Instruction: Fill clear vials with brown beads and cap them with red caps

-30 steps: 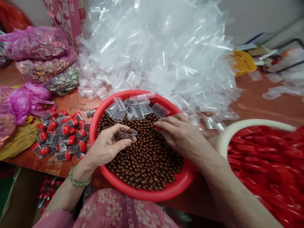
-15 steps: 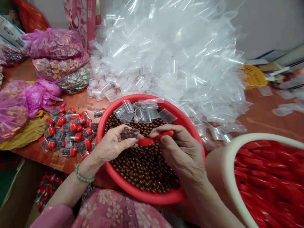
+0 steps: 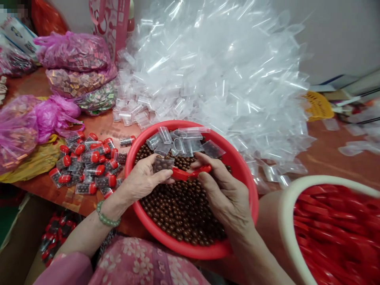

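Over the red basin (image 3: 175, 244), my left hand (image 3: 142, 178) pinches a small clear plastic tube (image 3: 162, 164) filled with brown balls. My right hand (image 3: 228, 194) grips a long red plastic piece (image 3: 194, 173) between thumb and fingers. The left end of that piece meets the right end of the tube; how far it goes in is not visible. Below both hands, glossy brown balls (image 3: 181, 215) fill the basin. Several empty clear tubes (image 3: 187, 144) lie on the balls along its far side.
Filled, red-capped tubes (image 3: 95, 170) lie left of the basin. A large heap of clear tubes (image 3: 219, 75) rises behind it. On the right stands a cream tub (image 3: 286, 209) of red plastic pieces (image 3: 341, 233). Pink bags (image 3: 77, 51) sit at the back left.
The clear tube has turned in my left hand, and its mouth no longer faces up. My right hand has brought the red piece against the tube's end. The whole view has shifted slightly.
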### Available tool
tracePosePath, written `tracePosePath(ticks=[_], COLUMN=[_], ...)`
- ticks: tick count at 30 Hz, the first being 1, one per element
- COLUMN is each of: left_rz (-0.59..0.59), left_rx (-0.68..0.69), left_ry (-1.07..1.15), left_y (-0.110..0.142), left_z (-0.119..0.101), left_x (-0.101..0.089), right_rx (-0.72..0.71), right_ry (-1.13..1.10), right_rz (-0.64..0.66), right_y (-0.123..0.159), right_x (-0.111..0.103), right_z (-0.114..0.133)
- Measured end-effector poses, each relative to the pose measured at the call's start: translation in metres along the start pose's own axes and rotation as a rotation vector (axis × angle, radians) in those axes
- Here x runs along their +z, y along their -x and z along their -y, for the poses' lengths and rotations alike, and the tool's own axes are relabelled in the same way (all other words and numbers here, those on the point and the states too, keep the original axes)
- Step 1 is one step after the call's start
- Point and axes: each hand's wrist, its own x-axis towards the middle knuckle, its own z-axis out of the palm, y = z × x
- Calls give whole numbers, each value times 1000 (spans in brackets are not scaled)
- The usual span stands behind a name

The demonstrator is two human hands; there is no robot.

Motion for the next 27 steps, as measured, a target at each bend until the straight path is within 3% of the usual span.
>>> tracePosePath(ticks=[3,7,12,14,19,22,27], left_rz=[12,50,85,83,93,160,171], left_rx=[9,31,73,44,-39,-47,-58], left_ry=[-62,-162,-309,-254,-167,-191,-196], left_y=[-1,-2,-2,-2,-1,0,0], left_z=[2,4,6,4,-3,-5,-3], left_x=[1,-1,-4,-3,2,2,-1], right_rx=[-11,-88,-112,-51,203,117,16], right_ry=[87,192,236,196,-4,4,114], right_rz=[62,266,317,324,195,323,600], right_y=[-2,-1,0,-3,-21,-34,-51], right_x=[2,10,16,11,-11,-18,-16], right_z=[0,2,1,-1,3,14,26])
